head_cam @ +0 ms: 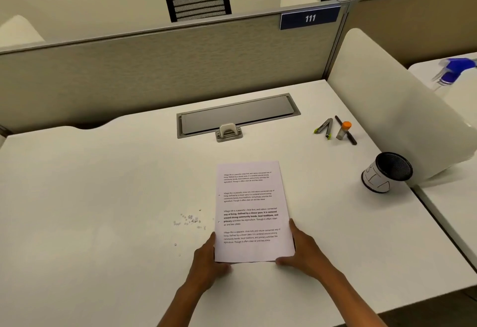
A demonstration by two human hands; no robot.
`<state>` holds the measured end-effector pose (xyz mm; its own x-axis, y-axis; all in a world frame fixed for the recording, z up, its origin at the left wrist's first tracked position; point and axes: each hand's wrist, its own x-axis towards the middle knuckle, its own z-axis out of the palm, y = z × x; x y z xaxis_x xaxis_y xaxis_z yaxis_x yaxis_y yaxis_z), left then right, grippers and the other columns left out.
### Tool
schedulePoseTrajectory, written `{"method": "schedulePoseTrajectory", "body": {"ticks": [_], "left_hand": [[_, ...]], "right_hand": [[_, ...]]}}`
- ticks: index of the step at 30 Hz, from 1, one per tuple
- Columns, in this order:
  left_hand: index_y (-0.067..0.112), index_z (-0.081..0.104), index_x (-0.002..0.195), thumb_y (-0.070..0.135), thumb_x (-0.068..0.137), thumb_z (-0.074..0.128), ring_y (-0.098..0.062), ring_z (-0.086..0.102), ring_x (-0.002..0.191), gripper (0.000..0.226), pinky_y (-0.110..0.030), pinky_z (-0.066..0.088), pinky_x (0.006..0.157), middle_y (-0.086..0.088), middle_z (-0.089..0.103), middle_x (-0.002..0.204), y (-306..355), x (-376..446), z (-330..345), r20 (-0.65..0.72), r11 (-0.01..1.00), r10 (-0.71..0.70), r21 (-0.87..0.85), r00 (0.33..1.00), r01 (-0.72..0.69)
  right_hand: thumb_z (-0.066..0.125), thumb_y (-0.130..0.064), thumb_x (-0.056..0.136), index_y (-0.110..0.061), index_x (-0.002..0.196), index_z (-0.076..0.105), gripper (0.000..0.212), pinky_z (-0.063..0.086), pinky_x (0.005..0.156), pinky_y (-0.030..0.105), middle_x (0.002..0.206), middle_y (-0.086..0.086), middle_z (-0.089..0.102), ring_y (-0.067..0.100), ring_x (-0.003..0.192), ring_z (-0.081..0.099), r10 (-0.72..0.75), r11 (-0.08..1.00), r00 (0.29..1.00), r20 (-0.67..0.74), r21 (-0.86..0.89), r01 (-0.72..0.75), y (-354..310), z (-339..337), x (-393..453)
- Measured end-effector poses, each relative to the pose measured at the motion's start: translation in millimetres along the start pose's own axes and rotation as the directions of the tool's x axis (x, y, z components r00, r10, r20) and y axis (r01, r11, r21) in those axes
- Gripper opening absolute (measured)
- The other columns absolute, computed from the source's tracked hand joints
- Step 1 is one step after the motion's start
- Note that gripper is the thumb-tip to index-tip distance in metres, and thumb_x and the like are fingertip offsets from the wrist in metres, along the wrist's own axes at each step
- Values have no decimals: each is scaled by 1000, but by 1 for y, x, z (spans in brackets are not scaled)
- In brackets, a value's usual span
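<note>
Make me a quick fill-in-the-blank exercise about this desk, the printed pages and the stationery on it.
1. The left hand and right hand hold the printed pages; the punched paper dots lie to the pages' ___.
2. The glue stick has an ___ cap.
3. The blue sign on the partition reads ___.
Missing words: left, orange, 111.
</note>
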<state>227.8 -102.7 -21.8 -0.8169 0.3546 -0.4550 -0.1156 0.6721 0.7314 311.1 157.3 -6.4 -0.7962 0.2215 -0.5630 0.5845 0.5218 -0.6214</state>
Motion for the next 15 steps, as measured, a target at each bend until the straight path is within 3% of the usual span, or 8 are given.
{"method": "schedulePoseTrajectory", "body": {"ticks": [4, 8, 15], "left_hand": [[26, 43, 131, 3, 67, 79, 18, 59, 74, 77, -5, 46, 55, 20, 60, 82, 2, -2, 1, -21, 1000, 9, -8, 1000, -9], [15, 48, 133, 2, 65, 80, 14, 59, 69, 76, -8, 46, 55, 17, 61, 80, 3, -5, 2, -44, 1000, -5, -26, 999, 4], [14, 50, 132, 3, 65, 79, 9, 58, 63, 73, -12, 49, 55, 14, 63, 76, 2, -5, 3, -57, 999, -16, -52, 998, 13]], "right_hand": [[84, -36, 67, -18, 154, -1, 123, 44, 101, 26, 144, -1, 45, 18, 124, 49, 1, 1000, 1000, 7, -1, -1, 0, -1, 0], [80, -28, 60, -28, 146, 22, 104, 55, 79, 23, 111, -12, 63, 6, 93, 61, -56, 998, 998, 6, 24, 56, -3, -2, 0], [79, -31, 58, -30, 148, 18, 108, 55, 80, 24, 113, -13, 61, 8, 96, 61, -63, 998, 998, -7, 6, 63, 1, 2, 3]]}}
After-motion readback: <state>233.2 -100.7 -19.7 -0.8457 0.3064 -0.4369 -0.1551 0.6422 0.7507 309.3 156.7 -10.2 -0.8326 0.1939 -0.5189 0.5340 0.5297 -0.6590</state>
